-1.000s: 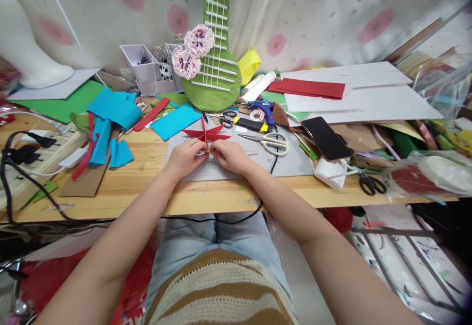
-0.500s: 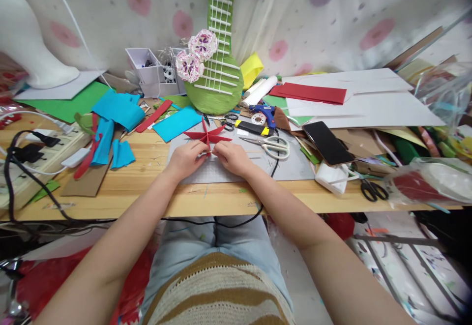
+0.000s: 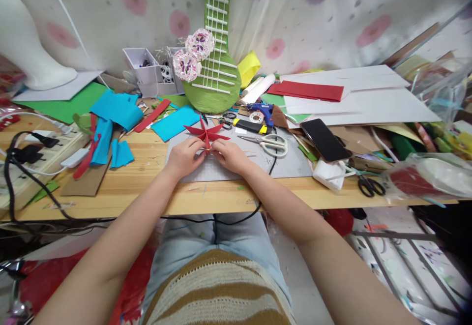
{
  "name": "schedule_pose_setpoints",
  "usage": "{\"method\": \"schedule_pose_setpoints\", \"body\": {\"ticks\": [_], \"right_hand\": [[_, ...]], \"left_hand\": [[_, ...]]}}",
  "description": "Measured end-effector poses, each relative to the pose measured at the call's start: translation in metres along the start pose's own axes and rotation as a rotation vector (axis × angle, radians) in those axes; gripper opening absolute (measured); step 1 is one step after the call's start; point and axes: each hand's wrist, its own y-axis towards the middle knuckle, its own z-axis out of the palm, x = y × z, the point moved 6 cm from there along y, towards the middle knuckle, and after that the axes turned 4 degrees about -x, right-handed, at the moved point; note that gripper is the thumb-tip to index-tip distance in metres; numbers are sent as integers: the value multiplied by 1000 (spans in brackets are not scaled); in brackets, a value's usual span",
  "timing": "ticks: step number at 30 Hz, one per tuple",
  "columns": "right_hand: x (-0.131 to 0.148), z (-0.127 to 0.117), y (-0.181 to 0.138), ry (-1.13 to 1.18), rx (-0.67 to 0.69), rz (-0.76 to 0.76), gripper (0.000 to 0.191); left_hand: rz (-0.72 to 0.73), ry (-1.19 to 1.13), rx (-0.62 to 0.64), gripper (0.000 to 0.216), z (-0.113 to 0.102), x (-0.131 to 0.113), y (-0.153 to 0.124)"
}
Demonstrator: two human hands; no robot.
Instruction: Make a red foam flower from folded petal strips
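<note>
A red paper star (image 3: 207, 132) with long pointed arms lies at the middle of the grey cutting mat (image 3: 295, 165). At its near arm, my left hand (image 3: 186, 157) pinches with thumb and fingertips from the left. From the right, my right hand (image 3: 231, 156) is closed on the same arm, its fingertips close to the left ones. Something small and pale shows between the fingertips, too small to make out. White-handled scissors (image 3: 274, 145) rest on the mat to the right, beyond them a yellow-and-black utility knife (image 3: 251, 126).
Behind the mat stand a green guitar-shaped craft (image 3: 216, 100) and a blue glue gun (image 3: 266, 112). A black phone (image 3: 325, 140) lies right, near black scissors (image 3: 370, 186). Blue paper (image 3: 176, 122) and a power strip (image 3: 73, 143) are left. A black cable (image 3: 206, 223) crosses the table's front.
The view has shifted slightly. Both hands stay at the star's near arm, with their fingers moved a little.
</note>
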Motion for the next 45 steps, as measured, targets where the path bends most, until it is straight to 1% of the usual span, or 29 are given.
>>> {"method": "schedule_pose_setpoints", "body": {"ticks": [4, 8, 15, 21, 26, 32, 39, 45], "right_hand": [[0, 1, 1, -9, -35, -34, 15], [-1, 1, 2, -27, -53, -39, 10], [-1, 2, 3, -67, 1, 23, 16], [-1, -1, 3, -38, 0, 22, 18], [-2, 1, 3, -98, -6, 29, 17], [-1, -2, 5, -211, 29, 93, 18], [-2, -7, 15, -138, 93, 77, 16], [-4, -9, 23, -64, 158, 131, 13]], "left_hand": [[3, 18, -1, 11, 1, 0, 0], [3, 27, -40, 9, -2, -1, 1], [-27, 52, -43, 8, -4, -1, 3], [-46, 55, -36, 9, -3, -1, 2], [-44, 52, -25, 12, -1, -2, 3], [-32, 77, -16, 11, 2, 0, 2], [-38, 94, -5, 10, 2, 3, 1], [-42, 116, 11, 12, 2, 4, 1]]}}
